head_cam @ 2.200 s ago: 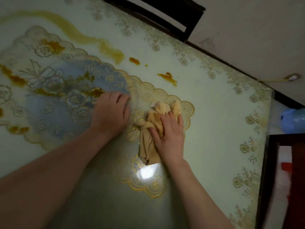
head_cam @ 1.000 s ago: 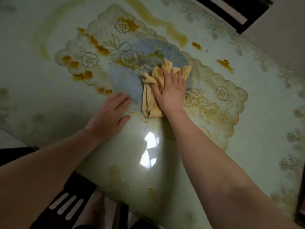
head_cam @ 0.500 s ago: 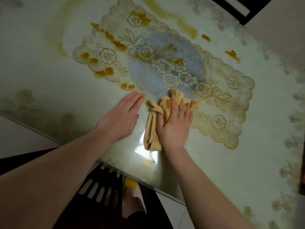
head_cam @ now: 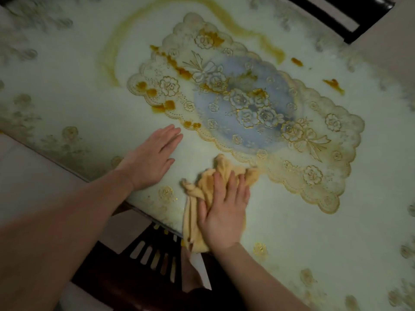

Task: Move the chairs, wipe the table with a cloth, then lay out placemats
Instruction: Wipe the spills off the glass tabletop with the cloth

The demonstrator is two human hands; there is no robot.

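Right hand point(head_cam: 224, 212), lower centre of frame: fingers straight and spread, palm flat, pressing down on the tan cloth point(head_cam: 202, 187). No curl round it. The cloth lies bunched under the palm and fingers; folds stick out beyond the fingertips and to the left of the thumb, one end hanging at the table point(head_cam: 314, 239) edge.

Left hand point(head_cam: 152, 158), just left of the cloth and not touching it: flat on the table, fingers together and extended.

Orange stains point(head_cam: 332, 84) sit across the lace-pattern mat point(head_cam: 314, 176), which lies above and right of the cloth. The cloth's upper folds meet the mat's scalloped border.

Dark slatted chair point(head_cam: 155, 250) below the table edge.
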